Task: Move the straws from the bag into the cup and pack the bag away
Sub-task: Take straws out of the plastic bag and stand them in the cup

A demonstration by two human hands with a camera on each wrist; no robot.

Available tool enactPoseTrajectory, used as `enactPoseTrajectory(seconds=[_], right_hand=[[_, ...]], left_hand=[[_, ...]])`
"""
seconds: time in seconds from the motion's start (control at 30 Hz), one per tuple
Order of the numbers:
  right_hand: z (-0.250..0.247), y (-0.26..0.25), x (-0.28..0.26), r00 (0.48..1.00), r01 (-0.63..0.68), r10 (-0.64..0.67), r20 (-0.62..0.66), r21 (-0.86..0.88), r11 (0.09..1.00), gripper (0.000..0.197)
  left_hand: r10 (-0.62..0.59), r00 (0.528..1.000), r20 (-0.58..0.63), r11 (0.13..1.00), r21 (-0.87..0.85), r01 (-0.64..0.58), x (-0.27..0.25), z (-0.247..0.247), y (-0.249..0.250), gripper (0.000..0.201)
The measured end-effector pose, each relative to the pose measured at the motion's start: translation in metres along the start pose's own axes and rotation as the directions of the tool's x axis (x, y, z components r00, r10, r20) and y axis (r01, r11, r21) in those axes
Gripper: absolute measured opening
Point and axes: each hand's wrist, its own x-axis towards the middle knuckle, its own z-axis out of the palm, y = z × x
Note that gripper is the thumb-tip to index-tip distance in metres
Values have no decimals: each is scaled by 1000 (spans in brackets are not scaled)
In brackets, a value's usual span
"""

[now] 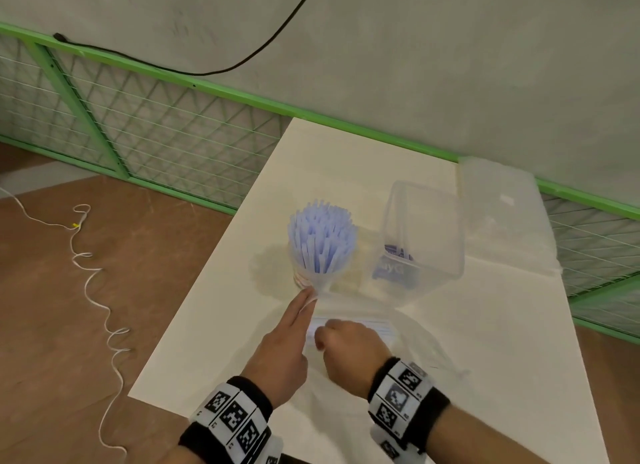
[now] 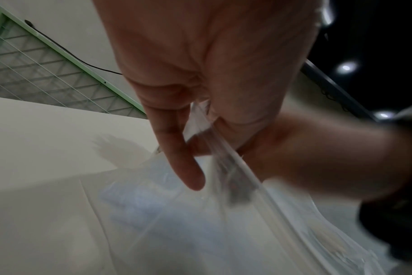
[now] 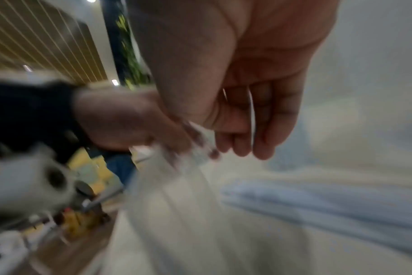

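Note:
A clear cup point(image 1: 302, 273) on the white table point(image 1: 485, 342) holds a fanned bunch of pale blue straws point(image 1: 322, 235). In front of it lies the clear plastic bag point(image 1: 401, 340), with a few pale straws point(image 1: 367, 326) still inside. My left hand point(image 1: 277, 349) reaches toward the cup's base and pinches the bag's edge point(image 2: 200, 130) between thumb and fingers, one finger point(image 2: 188, 167) stretched out. Close beside it, my right hand point(image 1: 346, 346) is curled and pinches the same edge point(image 3: 200, 147). The straws inside the bag point(image 3: 329, 204) look blurred in the right wrist view.
A clear square tub point(image 1: 422, 242) with a blue item inside stands right of the cup, its lid point(image 1: 502, 214) behind it. A green mesh fence point(image 1: 156, 128) runs along the table's far side. A white cord point(image 1: 100, 290) trails over the brown floor at left.

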Motion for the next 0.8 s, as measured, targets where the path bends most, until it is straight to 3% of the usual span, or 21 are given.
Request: enactPoseTrajectory(seconds=[0.07, 0.17, 0.33, 0.53, 0.8], right_hand=[[24, 15, 11, 997, -54, 56, 48, -29, 998, 45], [46, 24, 27, 993, -113, 114, 23, -29, 993, 56], [52, 22, 37, 988, -144, 150, 34, -134, 980, 37], [48, 24, 41, 968, -153, 177, 176, -139, 978, 34], [46, 33, 12, 966, -251, 244, 89, 79, 965, 19]], left_hand=[[-20, 1000, 20, 1000, -2, 20, -2, 1, 10, 98], [-14, 999, 45, 1000, -11, 15, -5, 3, 19, 97], [2, 999, 54, 1000, -13, -2, -9, 2, 21, 96], [4, 1000, 29, 1000, -1, -4, -11, -2, 23, 96], [18, 1000, -16, 1000, 3, -18, -8, -5, 13, 96]])
